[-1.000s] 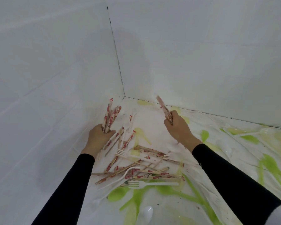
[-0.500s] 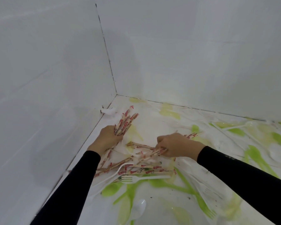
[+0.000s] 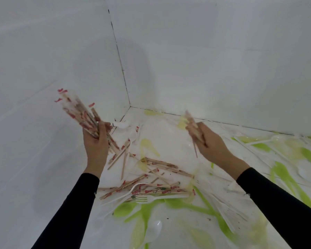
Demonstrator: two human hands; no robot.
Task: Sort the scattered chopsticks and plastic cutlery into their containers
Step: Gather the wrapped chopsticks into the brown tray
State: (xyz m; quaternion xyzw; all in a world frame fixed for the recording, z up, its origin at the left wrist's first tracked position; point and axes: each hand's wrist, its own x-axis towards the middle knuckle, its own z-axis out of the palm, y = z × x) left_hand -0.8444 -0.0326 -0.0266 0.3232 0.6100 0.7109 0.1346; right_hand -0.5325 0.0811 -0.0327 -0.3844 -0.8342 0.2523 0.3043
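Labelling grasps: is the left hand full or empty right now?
Full. The left hand grips a bundle of wrapped chopsticks, fingers curled round it. The right hand grips a smaller bunch, blurred.

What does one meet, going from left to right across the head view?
First the left hand gripping a bundle of red-printed wrapped wooden chopsticks → scattered pile of such chopsticks → right hand holding a few more chopsticks → light green plastic spoon.
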